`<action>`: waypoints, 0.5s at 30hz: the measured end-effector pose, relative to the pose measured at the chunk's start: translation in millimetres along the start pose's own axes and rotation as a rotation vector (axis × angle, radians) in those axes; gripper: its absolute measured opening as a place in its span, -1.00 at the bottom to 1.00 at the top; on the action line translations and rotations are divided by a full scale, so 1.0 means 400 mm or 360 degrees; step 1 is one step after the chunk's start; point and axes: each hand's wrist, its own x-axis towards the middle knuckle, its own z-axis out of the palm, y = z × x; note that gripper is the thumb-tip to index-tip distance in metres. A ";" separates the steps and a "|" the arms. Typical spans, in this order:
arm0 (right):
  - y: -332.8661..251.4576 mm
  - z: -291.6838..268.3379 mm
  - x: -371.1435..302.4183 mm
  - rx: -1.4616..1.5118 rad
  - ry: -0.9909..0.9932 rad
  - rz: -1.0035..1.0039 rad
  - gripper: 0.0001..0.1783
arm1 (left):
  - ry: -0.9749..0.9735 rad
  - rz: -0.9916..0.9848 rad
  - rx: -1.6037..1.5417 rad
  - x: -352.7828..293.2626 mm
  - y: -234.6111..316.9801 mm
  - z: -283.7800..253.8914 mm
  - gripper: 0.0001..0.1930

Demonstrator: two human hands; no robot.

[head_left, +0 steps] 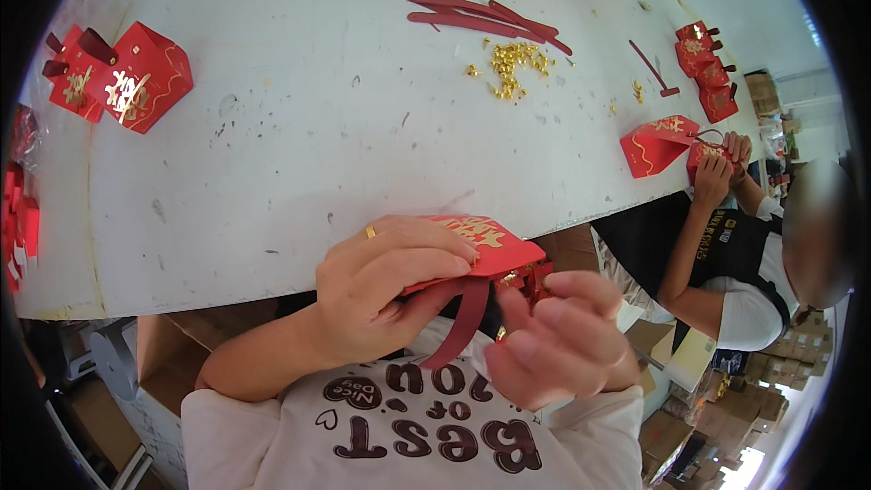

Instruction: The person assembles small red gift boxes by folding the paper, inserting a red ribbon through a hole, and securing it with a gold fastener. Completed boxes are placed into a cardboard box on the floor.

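Note:
My left hand (386,268), with a ring on one finger, is closed on a red gift box (506,252) with gold decoration at the table's near edge. Its thumb is below the box, beside a dark red strap (461,322) that hangs down in a curve. Close to the right side of the box is my right hand (562,340), its fingers bent and smeared by motion. Whether something small is between them cannot be made out. Inside the box's opening, red shiny contents (522,281) show in part.
Dark red straps (472,16) and a heap of small gold fasteners (515,68) lie on the white table (272,154). Finished-looking red boxes (150,77) stand at the left. On the right, a co-worker's hands (715,177) hold another red box. Cardboard boxes (163,358) are below the table edge.

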 end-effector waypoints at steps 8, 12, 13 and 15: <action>0.044 -0.010 0.086 -0.0026 -0.0558 -0.0243 -0.73 | 0.0195 -0.0179 -0.0037 -0.004 0.010 0.010 -0.72; 0.073 -0.031 0.130 0.0591 -0.0651 0.0227 -0.64 | 0.0264 -0.0157 0.0070 -0.006 0.009 0.019 -0.74; 0.081 -0.039 0.134 0.0680 -0.0634 0.0399 -0.67 | 0.0266 -0.0129 0.0149 -0.007 0.013 0.016 -0.74; 0.090 -0.064 0.144 0.0835 -0.0564 0.0771 -0.72 | 0.0266 -0.0061 0.0288 -0.008 0.019 0.019 -0.75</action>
